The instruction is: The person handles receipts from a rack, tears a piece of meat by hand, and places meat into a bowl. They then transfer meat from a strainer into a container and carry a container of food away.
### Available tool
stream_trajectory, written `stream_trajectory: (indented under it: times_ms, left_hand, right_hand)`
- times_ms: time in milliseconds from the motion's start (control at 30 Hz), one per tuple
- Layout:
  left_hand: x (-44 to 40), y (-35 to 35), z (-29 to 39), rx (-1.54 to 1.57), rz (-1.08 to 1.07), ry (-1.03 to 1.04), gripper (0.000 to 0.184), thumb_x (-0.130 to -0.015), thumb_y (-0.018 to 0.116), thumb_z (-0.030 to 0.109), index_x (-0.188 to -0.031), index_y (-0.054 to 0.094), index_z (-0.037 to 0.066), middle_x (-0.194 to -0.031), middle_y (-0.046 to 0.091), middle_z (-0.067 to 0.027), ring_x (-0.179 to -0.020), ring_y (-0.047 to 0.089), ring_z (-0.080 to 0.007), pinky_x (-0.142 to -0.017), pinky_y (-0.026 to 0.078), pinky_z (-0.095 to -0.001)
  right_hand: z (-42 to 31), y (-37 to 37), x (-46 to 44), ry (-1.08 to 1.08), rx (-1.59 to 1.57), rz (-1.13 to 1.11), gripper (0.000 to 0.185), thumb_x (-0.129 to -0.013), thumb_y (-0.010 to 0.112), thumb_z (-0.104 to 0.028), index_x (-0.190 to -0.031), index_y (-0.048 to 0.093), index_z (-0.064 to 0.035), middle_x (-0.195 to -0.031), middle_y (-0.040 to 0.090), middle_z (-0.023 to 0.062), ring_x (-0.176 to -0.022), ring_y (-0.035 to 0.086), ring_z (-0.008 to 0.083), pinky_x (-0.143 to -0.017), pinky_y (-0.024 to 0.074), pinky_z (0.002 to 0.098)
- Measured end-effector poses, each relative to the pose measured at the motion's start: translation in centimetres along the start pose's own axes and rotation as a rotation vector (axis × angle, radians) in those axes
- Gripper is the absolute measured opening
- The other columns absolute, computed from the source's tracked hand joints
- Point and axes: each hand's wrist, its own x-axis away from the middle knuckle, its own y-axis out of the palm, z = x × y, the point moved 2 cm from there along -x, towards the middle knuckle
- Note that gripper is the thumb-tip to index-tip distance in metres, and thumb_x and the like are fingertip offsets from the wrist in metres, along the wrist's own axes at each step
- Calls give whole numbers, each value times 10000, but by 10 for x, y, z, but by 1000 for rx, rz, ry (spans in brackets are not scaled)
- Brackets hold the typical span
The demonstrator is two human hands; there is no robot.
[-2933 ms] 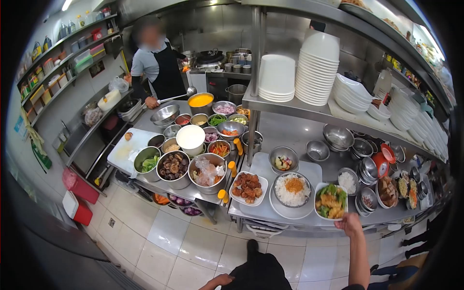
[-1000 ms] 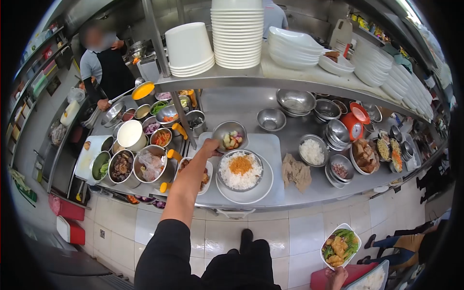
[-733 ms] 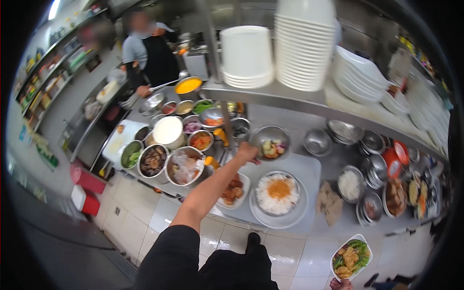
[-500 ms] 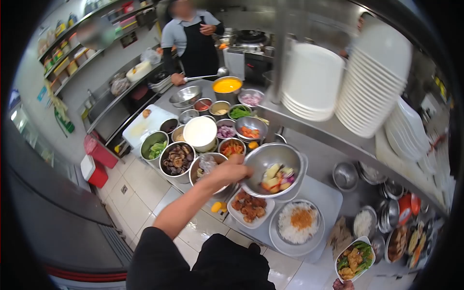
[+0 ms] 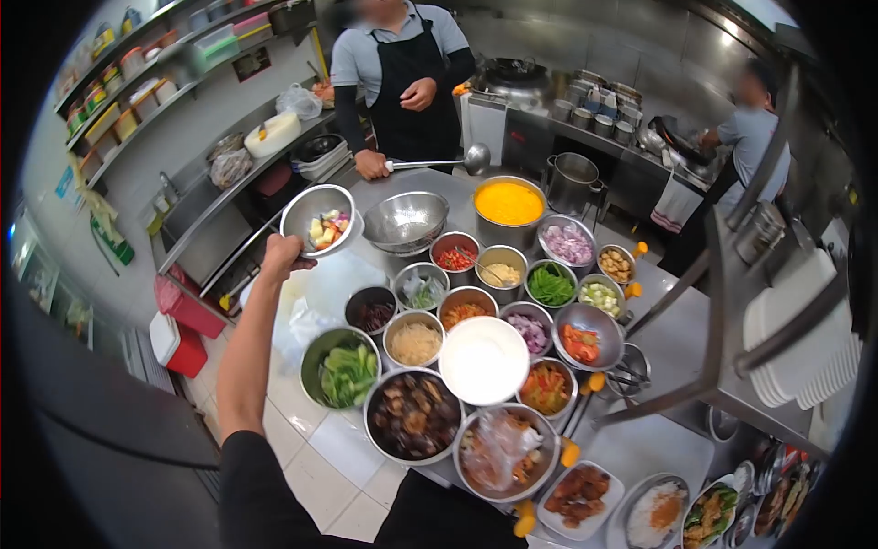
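Observation:
My left hand point(image 5: 285, 256) is closed on the rim of a steel mixing bowl point(image 5: 294, 212), held out at the far left above the white cutting board point(image 5: 315, 274). Chopped vegetables point(image 5: 329, 229), pale and red-purple chunks, lie in the tilted bowl. Just right of it a perforated steel colander point(image 5: 405, 220) stands on the counter. My right hand does not show. At the lower right are a white dish of browned fried pieces point(image 5: 578, 496), a plate of rice point(image 5: 660, 514) with orange-brown topping, and a dish of greens and fried pieces point(image 5: 709, 517), partly cut off.
Several steel containers crowd the counter, including leafy greens point(image 5: 340, 371), dark mushrooms point(image 5: 413, 416) and a yellow-orange liquid point(image 5: 508, 201). Across it, a co-worker point(image 5: 412, 82) grips a ladle point(image 5: 476, 159). Another person point(image 5: 754, 137) stands by the stove. A metal shelf point(image 5: 777, 412) with stacked white dishes juts in at right.
My left hand has carried the bowl of chopped vegetables from over the dishes at right to the far left. The view has turned, and my right hand has left it.

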Motion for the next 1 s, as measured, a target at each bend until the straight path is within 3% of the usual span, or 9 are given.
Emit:
stream_trajectory:
  times_ms: [400, 467, 533, 600, 633, 700, 733, 800, 1000]
  left_hand:
    - [-265, 73, -169, 433, -113, -208, 306, -813, 598, 161, -1078, 566, 11, -1043, 596, -155, -891, 615, -278, -707, 572, -439]
    - [-310, 71, -208, 107, -401, 234, 356, -774, 681, 232, -1048, 591, 23, -1018, 617, -153, -918, 610, -299, -769, 518, -434]
    - [-284, 75, -186, -636, -363, 1039, 366, -754, 718, 206, -1053, 609, 23, -958, 650, -169, -904, 630, -324, -776, 490, -398]
    - [-283, 80, -181, -650, -465, 1084, 363, -768, 711, 161, -1075, 600, 3, -1000, 647, -165, -923, 631, -307, -804, 489, -377]
    - [-297, 80, -189, -614, -501, 1016, 379, -777, 701, 169, -1096, 589, -1, -996, 644, -173, -934, 624, -307, -814, 487, -383]
    - [-361, 72, -222, 319, -524, -121, 585, -782, 691, 253, -1280, 458, 52, -1171, 556, -139, -1057, 535, -314, -817, 488, -437]
    - [-355, 58, -218, -60, -632, 570, 691, -783, 659, 366, -1354, 364, 111, -1232, 501, -126, -1131, 466, -306, -810, 489, -449]
    - [-194, 48, -89, -60, -440, 72, 724, -731, 664, -4, -1361, 315, 60, -1150, 497, -149, -1017, 515, -232, -853, 479, -364]
    - [104, 13, 60, 249, -525, 550, 475, -881, 506, 287, -1228, 475, -37, -1164, 537, -250, -1046, 551, -355, -904, 426, -455]
  right_hand:
    - [15, 72, 166, -5, 58, 129, 319, -887, 526, -113, -1172, 531, 29, -1141, 559, 124, -1049, 508, 253, -933, 443, 364]
    - [40, 76, 165, -214, -39, 149, 312, -860, 512, -189, -1092, 522, 19, -1056, 594, 118, -806, 606, 164, -624, 493, 280]
    - [35, 100, 182, -135, -37, 21, 302, -885, 494, -197, -1118, 538, -10, -1068, 596, 73, -851, 601, 150, -665, 510, 272]
    - [35, 111, 190, -73, 17, 14, 255, -863, 470, -108, -1068, 558, 14, -975, 614, 108, -763, 614, 159, -617, 514, 255]
    - [40, 107, 186, -54, 89, 90, 237, -836, 476, -94, -993, 585, 46, -914, 626, 121, -678, 621, 162, -576, 521, 265]
    - [24, 136, 201, -20, 130, 85, 264, -825, 467, -124, -930, 596, 81, -772, 650, 169, -601, 633, 192, -564, 530, 271]
    - [18, 142, 203, 0, 111, 85, 270, -814, 481, -135, -909, 596, 90, -705, 643, 170, -567, 628, 200, -557, 536, 267]
    - [22, 137, 198, -31, 41, 19, 274, -813, 542, -150, -843, 598, 116, -679, 639, 167, -536, 628, 188, -506, 535, 261]
    - [17, 90, 187, 24, -75, -74, 215, -807, 494, -85, -825, 596, 103, -661, 633, 155, -527, 626, 183, -488, 528, 263]
